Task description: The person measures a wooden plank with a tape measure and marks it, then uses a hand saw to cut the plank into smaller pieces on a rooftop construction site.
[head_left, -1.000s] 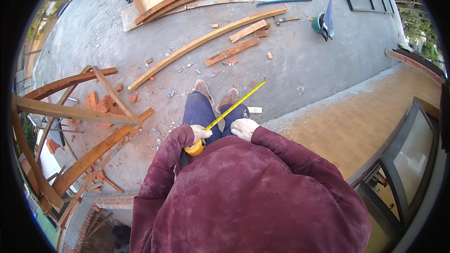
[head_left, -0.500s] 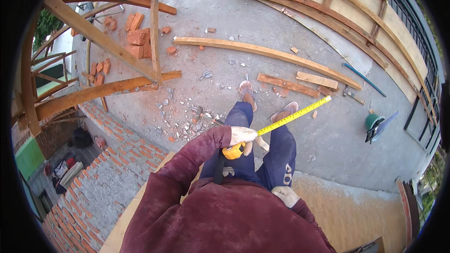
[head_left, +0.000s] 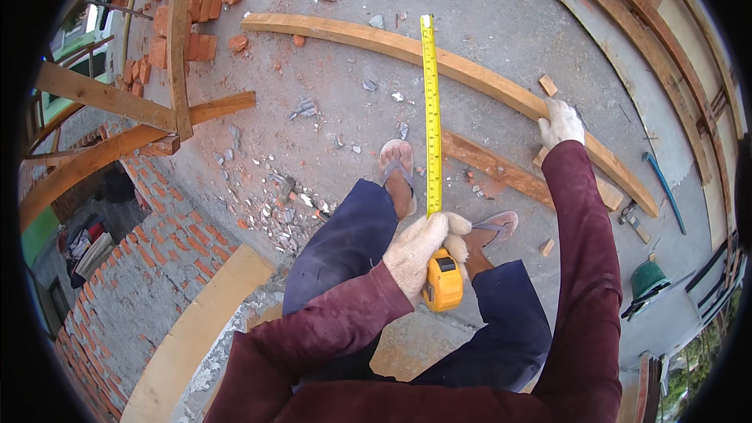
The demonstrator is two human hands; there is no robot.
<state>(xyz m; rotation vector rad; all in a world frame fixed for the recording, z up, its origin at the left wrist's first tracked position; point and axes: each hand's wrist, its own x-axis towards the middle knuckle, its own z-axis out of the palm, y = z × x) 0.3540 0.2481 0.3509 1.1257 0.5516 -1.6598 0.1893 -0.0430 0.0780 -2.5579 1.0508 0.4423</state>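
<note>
My left hand [head_left: 419,257], in a pale work glove, is closed around a yellow tape measure [head_left: 444,286]. Its yellow blade [head_left: 432,117] is pulled out and points away from me, its end over the concrete just past a long wooden beam [head_left: 345,33]. Out to the right, my gloved right hand [head_left: 562,121] grips that same beam towards its near right end; part of the fingers is hidden. Beneath the beam's right half lie a shorter reddish plank [head_left: 501,164] and a small wood block [head_left: 607,192].
A wooden frame [head_left: 180,39] stands at the left by red bricks [head_left: 205,8]. Rubble and a hammer [head_left: 286,188] lie left of my feet, near a brick wall edge [head_left: 172,239] with a drop beyond. On the right are a blue bar [head_left: 664,192] and a green rounded object [head_left: 648,280].
I have bent down nearer the floor. My right hand has moved from beside my thigh onto the beam. The tape blade has swung from pointing right to pointing straight ahead, across the beam.
</note>
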